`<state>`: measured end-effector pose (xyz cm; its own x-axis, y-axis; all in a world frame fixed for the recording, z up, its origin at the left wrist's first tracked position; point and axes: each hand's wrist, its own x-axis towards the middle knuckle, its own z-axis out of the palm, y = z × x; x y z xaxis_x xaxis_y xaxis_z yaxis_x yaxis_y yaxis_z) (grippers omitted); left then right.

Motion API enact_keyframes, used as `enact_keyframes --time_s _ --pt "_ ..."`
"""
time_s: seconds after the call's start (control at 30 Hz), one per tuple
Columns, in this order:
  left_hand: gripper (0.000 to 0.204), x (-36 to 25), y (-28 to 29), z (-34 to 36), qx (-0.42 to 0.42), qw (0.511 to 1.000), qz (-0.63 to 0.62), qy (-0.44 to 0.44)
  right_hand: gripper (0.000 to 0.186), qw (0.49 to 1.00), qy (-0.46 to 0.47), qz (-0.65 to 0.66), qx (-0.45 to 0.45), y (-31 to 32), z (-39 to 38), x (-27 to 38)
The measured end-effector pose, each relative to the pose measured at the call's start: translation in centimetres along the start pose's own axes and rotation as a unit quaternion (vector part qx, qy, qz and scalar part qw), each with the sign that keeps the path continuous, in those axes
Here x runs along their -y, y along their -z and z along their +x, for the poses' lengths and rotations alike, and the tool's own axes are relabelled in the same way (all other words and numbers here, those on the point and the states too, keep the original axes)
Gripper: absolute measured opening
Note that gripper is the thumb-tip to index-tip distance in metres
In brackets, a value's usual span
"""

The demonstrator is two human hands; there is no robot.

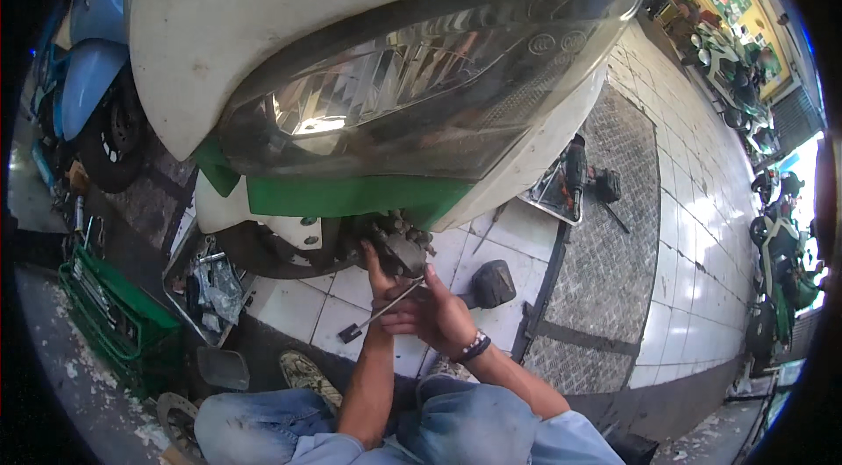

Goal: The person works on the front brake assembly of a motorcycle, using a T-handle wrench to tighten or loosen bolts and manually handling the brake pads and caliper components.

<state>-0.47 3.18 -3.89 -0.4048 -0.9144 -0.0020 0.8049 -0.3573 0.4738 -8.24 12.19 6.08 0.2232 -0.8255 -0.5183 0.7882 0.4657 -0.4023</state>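
On my remote feed, L to R, I had the front wheel [279, 265], the thin rod [388, 306], then L hand [379, 281] clamped on the metal part [407, 256] under the green fairing [351, 197]. R hand [445, 314] was by the rod's tip; couldn't tell if it gripped. Prob hands-on work at that part; next move called for part steady, rod aligned.

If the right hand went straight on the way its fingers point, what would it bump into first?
The right hand would probably meet the left hand first, near its wrist. A thin rod crosses close by, and depth there is unclear.
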Motion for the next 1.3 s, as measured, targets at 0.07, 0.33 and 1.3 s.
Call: enact_keyframes --time_s 0.07,0.33,1.3 --pt "0.076 -0.1 -0.3 -0.1 -0.048 0.997 -0.041 0.041 0.077 0.997 0.0 0.046 -0.06 0.7 0.6 -1.2" --pt "0.069 -1.4 -2.7 -0.1 -0.077 0.992 -0.064 0.076 0.052 0.859 0.083 -0.5 -0.068 7.0 -2.3 -1.3" --pt "0.069 -1.5 -3.1 0.5 -0.168 0.985 -0.027 0.011 0.03 0.263 0.473 -0.839 0.056 2.0 -1.0 14.5"
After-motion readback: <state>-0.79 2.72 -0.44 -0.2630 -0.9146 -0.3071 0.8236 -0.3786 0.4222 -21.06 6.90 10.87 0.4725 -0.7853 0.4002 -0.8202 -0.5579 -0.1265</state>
